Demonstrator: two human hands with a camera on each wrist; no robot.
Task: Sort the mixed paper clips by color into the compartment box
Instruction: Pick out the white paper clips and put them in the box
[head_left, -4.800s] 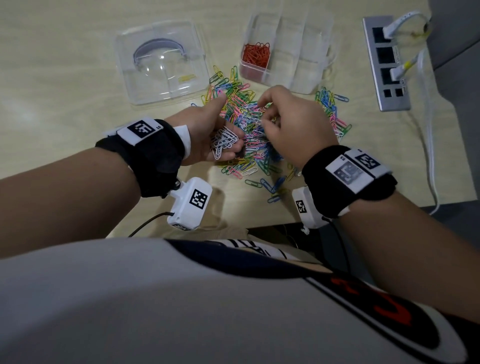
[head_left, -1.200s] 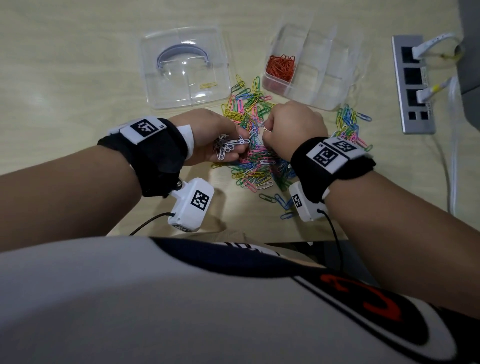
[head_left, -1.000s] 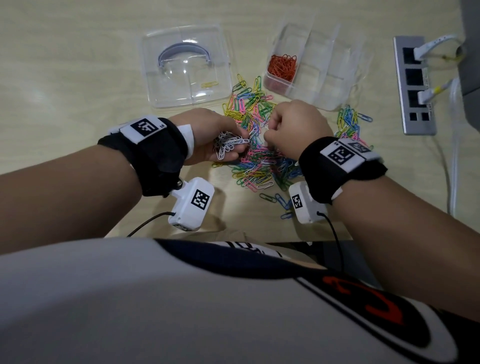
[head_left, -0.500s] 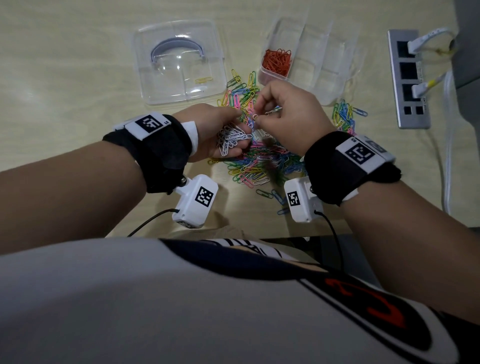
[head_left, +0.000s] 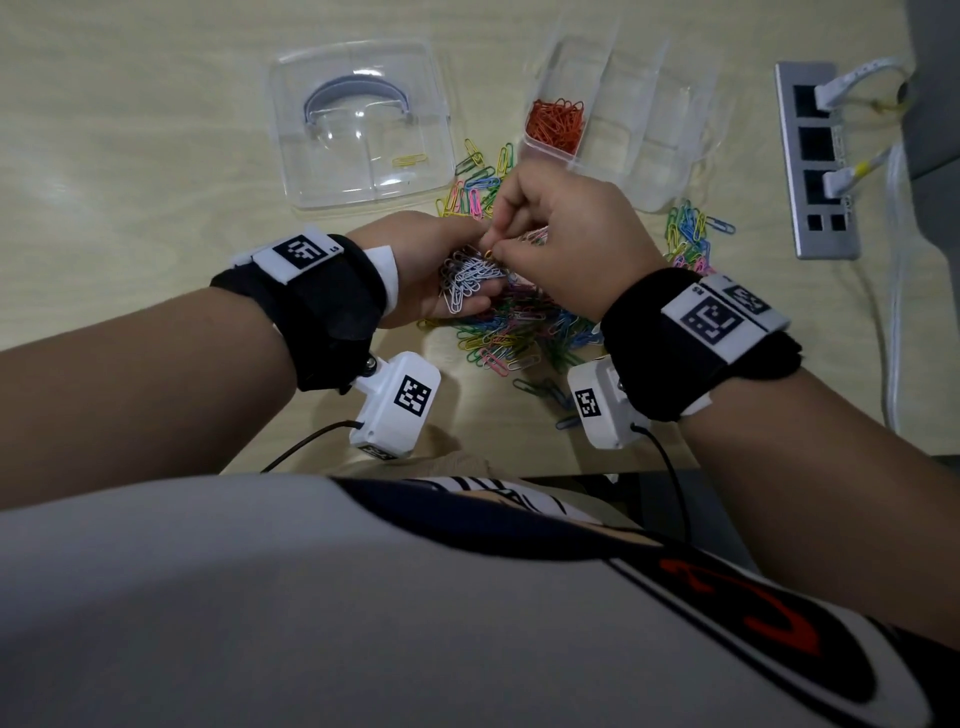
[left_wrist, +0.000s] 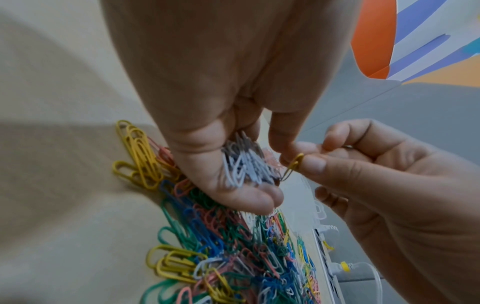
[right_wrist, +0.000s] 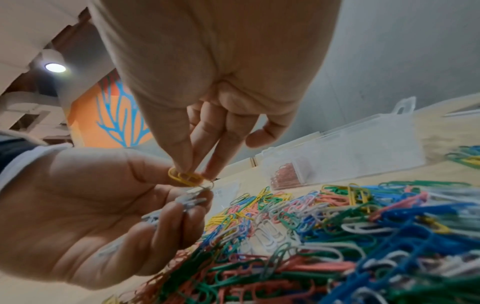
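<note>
My left hand (head_left: 431, 275) cups a bundle of white paper clips (head_left: 467, 278) in its curled fingers, above the mixed pile of coloured clips (head_left: 519, 338). In the left wrist view the white clips (left_wrist: 244, 166) lie against the fingers. My right hand (head_left: 566, 244) pinches a single yellow clip (left_wrist: 293, 165) between thumb and fingertips, right beside the left thumb; the same yellow clip (right_wrist: 185, 177) shows in the right wrist view, hooked to a white clip. The clear compartment box (head_left: 660, 130) stands beyond, with orange clips (head_left: 556, 124) in its near left compartment.
A clear lid (head_left: 358, 124) with a lone yellow clip lies at the back left. A smaller heap of coloured clips (head_left: 691, 234) sits to the right of my hands. A grey socket strip (head_left: 815, 161) with white cables is at the far right.
My right hand has lifted from the pile with a yellow clip and come up against the left hand. The left hand has kept its white clips and risen slightly.
</note>
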